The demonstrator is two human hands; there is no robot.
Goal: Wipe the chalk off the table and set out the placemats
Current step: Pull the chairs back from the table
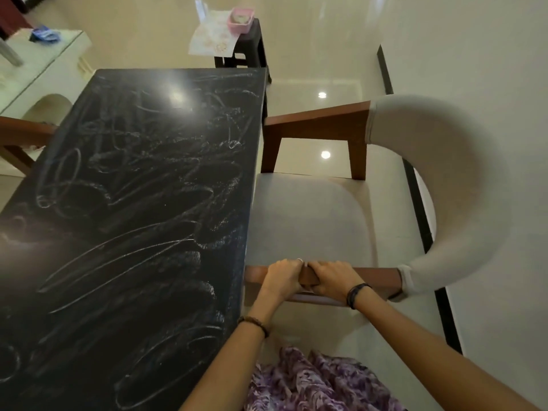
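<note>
Both hands, the left hand (pixel 280 275) and the right hand (pixel 332 278), gripped the near wooden armrest of the chair (pixel 311 221), fingers curled over it. Drawing it straight back from the desk (pixel 133 188) looked wisest, to clear wiping room. White chalk scribbles (pixel 154 232) covered the dark top; placemats (pixel 212 40) lay on a stool beyond its far end.

Arms: I see both forearms bare, no sleeves.
Left wrist: a bracelet (pixel 254 324) of dark round beads.
Right wrist: a black band (pixel 355 294) of several thin cords.
Left hand (pixel 280 275): a thin ring (pixel 300 260) on one finger.
Clothing: purple and white patterned fabric (pixel 314 381) at my lap.
</note>
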